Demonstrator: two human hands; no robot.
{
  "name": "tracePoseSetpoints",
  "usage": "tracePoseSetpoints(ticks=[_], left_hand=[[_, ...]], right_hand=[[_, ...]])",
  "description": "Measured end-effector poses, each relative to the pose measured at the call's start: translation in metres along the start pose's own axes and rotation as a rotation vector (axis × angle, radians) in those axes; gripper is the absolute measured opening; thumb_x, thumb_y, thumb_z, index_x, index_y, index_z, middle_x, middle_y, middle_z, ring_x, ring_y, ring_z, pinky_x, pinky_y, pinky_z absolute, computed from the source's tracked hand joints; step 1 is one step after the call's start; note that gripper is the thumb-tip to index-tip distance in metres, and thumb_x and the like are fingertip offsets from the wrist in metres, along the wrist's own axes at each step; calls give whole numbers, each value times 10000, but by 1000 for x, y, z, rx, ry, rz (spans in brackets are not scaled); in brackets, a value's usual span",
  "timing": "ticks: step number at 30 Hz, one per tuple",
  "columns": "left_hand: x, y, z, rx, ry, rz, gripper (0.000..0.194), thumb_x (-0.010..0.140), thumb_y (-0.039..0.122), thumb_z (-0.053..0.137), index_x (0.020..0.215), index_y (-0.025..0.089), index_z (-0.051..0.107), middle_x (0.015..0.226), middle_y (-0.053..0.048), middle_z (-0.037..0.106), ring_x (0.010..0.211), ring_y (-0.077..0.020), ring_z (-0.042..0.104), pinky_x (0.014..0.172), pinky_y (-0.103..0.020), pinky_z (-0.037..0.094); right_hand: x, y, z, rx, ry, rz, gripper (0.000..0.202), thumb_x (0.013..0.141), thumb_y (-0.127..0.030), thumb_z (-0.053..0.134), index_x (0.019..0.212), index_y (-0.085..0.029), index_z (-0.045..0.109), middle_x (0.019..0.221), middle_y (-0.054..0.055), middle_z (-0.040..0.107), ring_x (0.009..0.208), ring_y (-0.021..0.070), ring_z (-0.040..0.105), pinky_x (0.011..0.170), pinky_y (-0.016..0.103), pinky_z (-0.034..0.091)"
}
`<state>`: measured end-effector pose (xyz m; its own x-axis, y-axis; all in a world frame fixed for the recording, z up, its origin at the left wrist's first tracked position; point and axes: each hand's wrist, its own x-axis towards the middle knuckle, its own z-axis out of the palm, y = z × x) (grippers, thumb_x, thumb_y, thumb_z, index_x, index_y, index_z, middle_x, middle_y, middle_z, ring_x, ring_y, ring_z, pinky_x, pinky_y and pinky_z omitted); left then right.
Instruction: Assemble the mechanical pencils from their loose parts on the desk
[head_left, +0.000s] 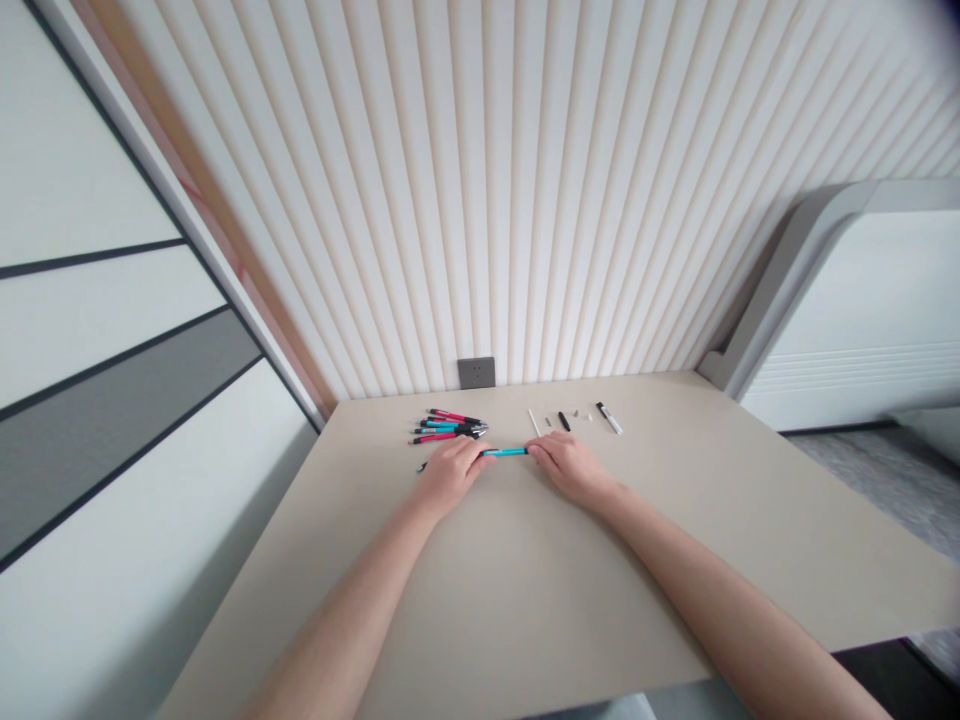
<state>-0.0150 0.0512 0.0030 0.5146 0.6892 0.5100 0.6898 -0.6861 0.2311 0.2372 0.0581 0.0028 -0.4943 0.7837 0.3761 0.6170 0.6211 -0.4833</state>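
Note:
A light-blue pen lies level between my hands, low over the table, its ends hidden by my fingers. My left hand is closed around its left part. At the right end, my right hand pinches it with fingers pressed together. A dark tip pokes out to the left of my left hand; I cannot tell whether it belongs to the same pen. Just beyond my left hand is a loose pile of pens in pink, blue and black.
Behind my right hand lie a thin white stick, a short black tube, several tiny pieces and a black-and-white slim case. The beige table meets a ribbed wall with a dark socket. A white cabinet stands left.

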Motion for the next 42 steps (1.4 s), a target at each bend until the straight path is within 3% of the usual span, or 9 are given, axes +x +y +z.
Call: tracePoseSetpoints(ticks=[2, 5, 8, 12, 16, 21, 24, 27, 42], left_hand=[[0, 0, 0, -6, 1, -5, 175, 973, 314, 492, 1021, 199, 614, 887, -50, 684, 851, -201, 635, 761, -310, 481], [-1, -2, 2, -11, 9, -18, 157, 968, 305, 500, 1037, 209, 605, 920, -50, 687, 876, -204, 642, 779, -314, 490], [-1, -3, 3, -13, 16, -29, 159, 972, 301, 491, 1056, 216, 597, 943, -51, 689, 886, -203, 648, 787, -316, 496], [0, -3, 3, -17, 9, -22, 158, 970, 310, 495, 1045, 221, 601, 942, -40, 699, 884, -200, 655, 793, -317, 500], [0, -2, 2, -15, 11, -30, 168, 973, 308, 487, 1049, 213, 603, 950, -45, 706, 881, -203, 661, 796, -322, 506], [0, -3, 3, -14, 13, -34, 169, 970, 310, 492, 1055, 220, 607, 954, -44, 715, 883, -203, 670, 799, -323, 512], [0, -3, 3, -16, 13, -34, 165, 967, 305, 498, 1059, 223, 607, 957, -44, 719, 882, -205, 675, 796, -325, 519], [0, -3, 3, -17, 14, -37, 166, 966, 297, 499, 1070, 226, 606, 963, -48, 719, 901, -205, 679, 812, -326, 523], [1, -2, 5, 6, -5, -72, 172, 975, 298, 476, 1065, 209, 592, 952, -63, 707, 904, -216, 676, 777, -329, 529]], right_hand=[[0, 0, 1, 16, 4, 12, 225, 975, -317, 451, 975, -211, 650, 898, 60, 677, 858, 191, 602, 798, 319, 462], [0, -1, 1, 40, 42, 34, 172, 916, -318, 559, 1039, -208, 611, 936, 58, 658, 848, 188, 594, 780, 316, 466], [0, -3, 1, 60, 21, 6, 210, 951, -326, 495, 1095, -216, 602, 977, 69, 653, 879, 190, 596, 814, 328, 463], [0, -3, 1, 51, -6, 9, 190, 963, -313, 464, 973, -209, 622, 892, 58, 644, 842, 190, 589, 773, 317, 461], [-1, -3, 0, 47, 9, 45, 252, 925, -342, 540, 1139, -212, 566, 960, 60, 642, 864, 190, 590, 780, 313, 461], [-1, -4, 1, 36, -30, 74, 166, 958, -303, 468, 990, -216, 606, 899, 50, 657, 841, 187, 599, 758, 303, 455], [-1, -5, 0, 51, -16, 104, 247, 931, -318, 521, 1155, -222, 560, 964, 57, 659, 834, 185, 606, 747, 302, 463], [-1, -6, 1, 55, -49, 59, 248, 976, -323, 430, 1126, -222, 599, 984, 70, 672, 897, 193, 612, 822, 325, 456], [-1, -8, 2, 49, 48, 78, 173, 931, -246, 485, 1070, -216, 583, 948, 48, 653, 791, 162, 599, 721, 276, 463]])
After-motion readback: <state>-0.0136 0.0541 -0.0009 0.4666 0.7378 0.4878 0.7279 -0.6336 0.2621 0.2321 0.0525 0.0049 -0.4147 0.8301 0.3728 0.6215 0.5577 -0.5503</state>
